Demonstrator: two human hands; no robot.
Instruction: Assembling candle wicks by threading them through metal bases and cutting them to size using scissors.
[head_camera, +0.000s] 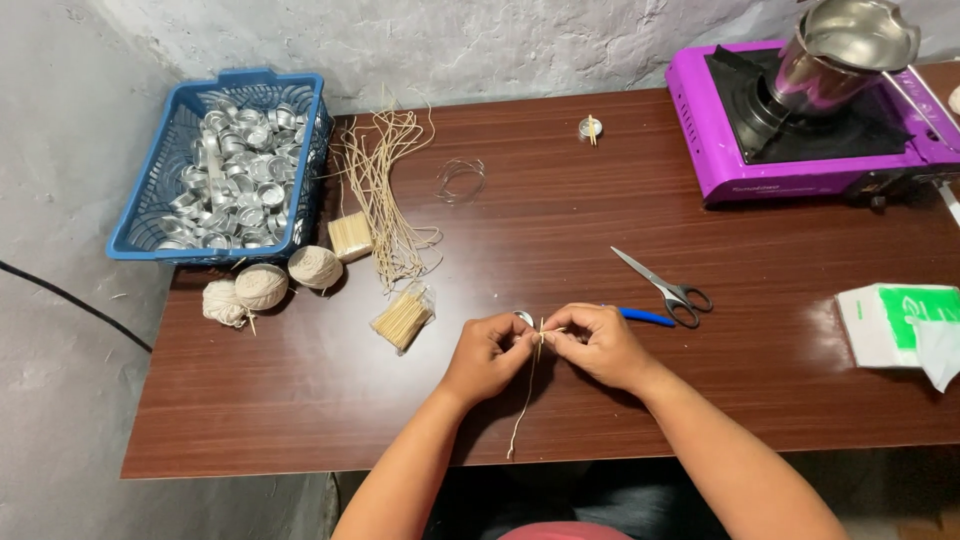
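Between both hands (545, 345), a wick (525, 395)

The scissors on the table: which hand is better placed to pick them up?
The right hand, probably. The scissors lie just beyond it on the right side, while the left hand is farther away. Both pinch a string.

Left hand (490, 352) and right hand (598, 343) meet, fingertips pinched together

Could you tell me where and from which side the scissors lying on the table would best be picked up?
The scissors lie flat and shut on the table, blades pointing up-left and the dark finger loops toward the lower right, near the right hand. Probably best to take them by the loops, coming from above on the right, since the loops are the blunt end and nothing covers them. The blue-handled tool lies just beside.
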